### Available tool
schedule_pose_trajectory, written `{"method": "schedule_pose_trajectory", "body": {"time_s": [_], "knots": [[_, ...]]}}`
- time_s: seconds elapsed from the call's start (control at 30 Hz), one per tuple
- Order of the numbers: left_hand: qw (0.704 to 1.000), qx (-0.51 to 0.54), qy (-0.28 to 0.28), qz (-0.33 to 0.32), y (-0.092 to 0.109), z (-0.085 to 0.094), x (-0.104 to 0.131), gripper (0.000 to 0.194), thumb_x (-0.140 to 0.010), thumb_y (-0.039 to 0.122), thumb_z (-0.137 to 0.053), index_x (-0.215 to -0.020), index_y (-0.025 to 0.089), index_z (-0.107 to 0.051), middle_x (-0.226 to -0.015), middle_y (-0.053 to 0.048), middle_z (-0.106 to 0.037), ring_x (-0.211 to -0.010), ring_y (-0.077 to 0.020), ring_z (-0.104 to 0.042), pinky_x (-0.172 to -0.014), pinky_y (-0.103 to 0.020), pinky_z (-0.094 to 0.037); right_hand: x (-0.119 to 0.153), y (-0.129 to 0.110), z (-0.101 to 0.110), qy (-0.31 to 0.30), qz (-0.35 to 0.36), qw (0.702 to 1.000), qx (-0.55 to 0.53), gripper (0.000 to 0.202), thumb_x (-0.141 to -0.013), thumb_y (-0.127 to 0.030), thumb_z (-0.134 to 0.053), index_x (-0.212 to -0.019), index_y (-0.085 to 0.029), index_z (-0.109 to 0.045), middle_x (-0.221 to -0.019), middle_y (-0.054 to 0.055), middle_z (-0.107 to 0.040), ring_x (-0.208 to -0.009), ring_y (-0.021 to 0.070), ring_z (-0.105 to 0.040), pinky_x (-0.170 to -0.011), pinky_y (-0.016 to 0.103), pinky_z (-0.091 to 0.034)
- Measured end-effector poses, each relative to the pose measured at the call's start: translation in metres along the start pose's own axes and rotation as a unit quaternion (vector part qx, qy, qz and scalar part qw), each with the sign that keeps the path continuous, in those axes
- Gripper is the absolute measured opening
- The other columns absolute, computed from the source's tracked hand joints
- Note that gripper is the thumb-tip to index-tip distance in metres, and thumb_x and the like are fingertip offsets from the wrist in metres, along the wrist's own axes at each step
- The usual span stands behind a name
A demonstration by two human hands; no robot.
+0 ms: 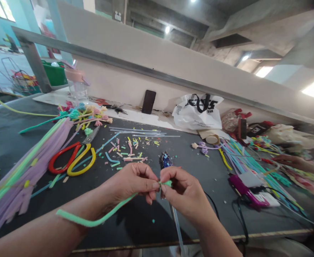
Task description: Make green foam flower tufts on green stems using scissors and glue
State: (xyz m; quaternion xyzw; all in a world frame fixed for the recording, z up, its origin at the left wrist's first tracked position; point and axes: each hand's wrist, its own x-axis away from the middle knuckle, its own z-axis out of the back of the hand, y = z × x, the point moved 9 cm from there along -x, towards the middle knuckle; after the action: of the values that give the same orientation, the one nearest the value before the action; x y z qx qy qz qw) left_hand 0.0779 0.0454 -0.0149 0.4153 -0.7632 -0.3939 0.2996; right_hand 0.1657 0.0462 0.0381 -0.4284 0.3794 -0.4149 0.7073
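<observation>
My left hand [138, 182] pinches a light green pipe cleaner [92, 223], whose free end curves out below my left wrist. Thumb and fingers of my right hand [185, 189] close on the small green bunched end [167, 183] of it, and the two hands meet fingertip to fingertip. Behind my right fingers stands a blue glue gun [167, 160], partly hidden. A clear glue stick [177, 228] shows below that hand. Left of my left hand lie scissors [71, 162] with one red and one yellow handle, open on the dark table [135, 225].
A bundle of lilac and green pipe cleaners [28, 175] lies left, near finished flowers [87, 114]. Cut scraps [130, 157] and clear glue sticks [138, 131] are spread ahead. A phone [148, 101] leans on the back board beside a white bag [198, 112]. Another person's hand [288, 160] is at right.
</observation>
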Motion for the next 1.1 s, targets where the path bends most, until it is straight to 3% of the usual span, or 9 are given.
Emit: {"method": "schedule_pose_trajectory", "body": {"time_s": [0.33,0.43,0.53,0.67,0.73,0.9,1.0,1.1], "knots": [[0.978,-0.173,0.061,-0.101,0.015,-0.001,0.012,0.011,-0.066,0.021,-0.065,-0.065,0.015,-0.056,-0.056,0.002,-0.060,-0.047,-0.0088,-0.055,-0.048,-0.022,-0.046,-0.002,0.014,-0.004,0.010,-0.092,0.986,-0.141,0.015,-0.060,-0.011,-0.065,-0.068,-0.019,-0.055,-0.066,-0.004,-0.055,-0.052,0.0083,-0.050,-0.048,0.020,-0.041],[0.944,-0.281,0.081,-0.154,0.024,-0.003,0.016,0.006,-0.069,0.018,-0.060,-0.064,0.015,-0.058,-0.062,-0.001,-0.061,-0.049,-0.0093,-0.055,-0.047,-0.021,-0.043,-0.002,0.017,-0.004,0.020,-0.106,0.983,-0.151,0.016,-0.058,-0.012,-0.067,-0.066,-0.018,-0.054,-0.064,-0.004,-0.055,-0.048,0.0075,-0.050,-0.045,0.020,-0.041],[0.891,-0.383,0.101,-0.224,0.039,-0.009,0.022,0.008,-0.067,0.012,-0.056,-0.059,0.015,-0.058,-0.064,-0.003,-0.064,-0.054,-0.0103,-0.056,-0.050,-0.021,-0.043,-0.003,0.018,-0.006,0.020,-0.100,0.982,-0.161,0.015,-0.058,-0.012,-0.067,-0.062,-0.018,-0.054,-0.066,-0.003,-0.056,-0.047,0.0072,-0.051,-0.043,0.020,-0.043],[0.841,-0.452,0.104,-0.279,0.047,-0.016,0.027,0.012,-0.065,0.009,-0.053,-0.057,0.016,-0.057,-0.064,-0.002,-0.065,-0.059,-0.0108,-0.058,-0.057,-0.021,-0.043,-0.004,0.021,-0.008,0.017,-0.102,0.981,-0.163,0.015,-0.058,-0.013,-0.067,-0.060,-0.018,-0.054,-0.068,-0.003,-0.057,-0.047,0.0075,-0.051,-0.041,0.020,-0.046],[0.849,-0.448,0.099,-0.261,0.043,-0.014,0.023,0.012,-0.066,0.009,-0.054,-0.058,0.017,-0.057,-0.064,-0.002,-0.064,-0.058,-0.0104,-0.057,-0.056,-0.021,-0.043,-0.006,0.024,-0.007,0.021,-0.108,0.981,-0.162,0.015,-0.058,-0.014,-0.068,-0.060,-0.018,-0.054,-0.068,-0.003,-0.057,-0.045,0.0068,-0.050,-0.040,0.020,-0.046],[0.958,-0.259,0.035,-0.115,0.024,0.003,0.005,0.011,-0.077,0.027,-0.056,-0.076,0.016,-0.058,-0.061,0.001,-0.060,-0.053,-0.0108,-0.057,-0.053,-0.023,-0.046,-0.008,0.031,-0.003,0.004,-0.122,0.973,-0.197,0.013,-0.060,-0.015,-0.068,-0.066,-0.017,-0.056,-0.067,-0.004,-0.058,-0.043,0.0057,-0.051,-0.043,0.020,-0.044],[0.971,-0.205,0.039,-0.115,0.031,0.011,0.003,0.020,-0.080,0.034,-0.054,-0.078,0.015,-0.058,-0.067,-0.001,-0.062,-0.055,-0.0104,-0.057,-0.055,-0.024,-0.046,-0.007,0.032,-0.002,-0.014,-0.115,0.967,-0.225,0.013,-0.064,-0.018,-0.068,-0.069,-0.017,-0.056,-0.065,-0.004,-0.059,-0.043,0.0061,-0.051,-0.044,0.020,-0.042],[0.959,-0.254,0.041,-0.115,0.032,0.010,0.005,0.018,-0.075,0.032,-0.061,-0.079,0.014,-0.058,-0.065,0.001,-0.060,-0.055,-0.0100,-0.055,-0.053,-0.022,-0.043,-0.006,0.033,-0.004,-0.029,-0.113,0.967,-0.226,0.013,-0.065,-0.018,-0.068,-0.071,-0.017,-0.057,-0.060,-0.005,-0.057,-0.044,0.0069,-0.051,-0.045,0.020,-0.042]]}}
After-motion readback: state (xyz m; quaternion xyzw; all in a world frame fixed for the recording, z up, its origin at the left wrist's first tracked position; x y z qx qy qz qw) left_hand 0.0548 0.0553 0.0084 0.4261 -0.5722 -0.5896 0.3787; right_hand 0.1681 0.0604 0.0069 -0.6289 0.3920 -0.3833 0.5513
